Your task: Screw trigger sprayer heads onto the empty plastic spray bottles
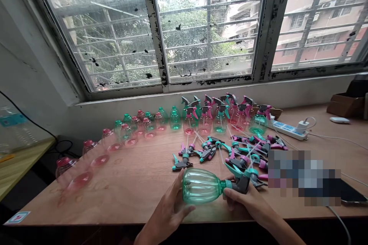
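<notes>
Above the counter (138, 187), the green bottle (202, 186) is held sideways between both hands, its long axis running left to right. The left hand (169, 212) loosely cups its base, thumb apart; the right hand (250, 203), nearer its neck, curls closed around the spray head (243, 184).

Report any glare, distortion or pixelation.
Head view: daylight washes out parts of the grey-framed glass window; head view: its uprights splay toward the top; head view: a pixelated patch partly hides the flat black device; head view: pale highlights streak the ribbed green plastic bottle.
</notes>
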`<move>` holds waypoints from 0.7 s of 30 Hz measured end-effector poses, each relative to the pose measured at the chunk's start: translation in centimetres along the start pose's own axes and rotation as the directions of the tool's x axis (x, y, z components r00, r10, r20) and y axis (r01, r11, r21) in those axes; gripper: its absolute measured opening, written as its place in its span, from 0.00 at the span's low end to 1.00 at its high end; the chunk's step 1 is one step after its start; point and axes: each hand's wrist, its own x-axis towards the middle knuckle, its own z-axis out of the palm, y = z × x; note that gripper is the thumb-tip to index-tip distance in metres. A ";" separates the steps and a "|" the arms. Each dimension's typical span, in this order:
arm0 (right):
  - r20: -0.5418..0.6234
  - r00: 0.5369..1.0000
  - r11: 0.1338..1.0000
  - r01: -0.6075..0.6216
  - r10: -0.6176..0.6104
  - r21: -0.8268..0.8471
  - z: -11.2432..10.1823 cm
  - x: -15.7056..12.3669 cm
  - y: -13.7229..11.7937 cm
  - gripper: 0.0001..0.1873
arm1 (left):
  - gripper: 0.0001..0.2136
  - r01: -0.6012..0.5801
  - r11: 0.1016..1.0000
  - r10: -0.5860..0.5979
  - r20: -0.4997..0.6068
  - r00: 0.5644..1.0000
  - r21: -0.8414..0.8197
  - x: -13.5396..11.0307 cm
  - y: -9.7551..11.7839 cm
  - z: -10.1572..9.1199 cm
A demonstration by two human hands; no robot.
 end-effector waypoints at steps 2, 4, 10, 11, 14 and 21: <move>0.009 1.000 1.000 -0.001 0.001 0.005 0.0 -0.1 0.3 0.20 | 0.46 0.002 1.000 -0.002 -0.012 1.000 -0.013 0.1 0.1 0.0; 0.021 1.000 1.000 -0.009 0.009 -0.007 0.0 -0.2 0.6 0.20 | 0.46 0.014 1.000 -0.014 -0.028 1.000 -0.009 0.2 0.2 -0.2; 0.016 1.000 1.000 -0.025 0.025 -0.012 -0.1 -0.1 0.3 0.20 | 0.35 0.032 0.999 -0.033 -0.027 0.999 -0.032 -0.1 -0.1 0.0; 0.011 1.000 1.000 -0.024 0.024 -0.006 -0.1 -0.1 0.2 0.20 | 0.35 0.033 0.999 -0.034 -0.021 0.999 -0.038 -0.1 -0.2 0.1; 0.005 1.000 1.000 -0.014 0.014 0.005 0.0 -0.1 0.4 0.19 | 0.45 0.021 0.996 -0.022 -0.011 1.000 -0.084 0.0 -0.3 0.2; 0.009 1.000 0.999 -0.030 0.030 -0.014 0.0 -0.3 0.4 0.19 | 0.41 0.035 0.999 -0.033 -0.070 0.997 0.032 0.3 0.3 -0.2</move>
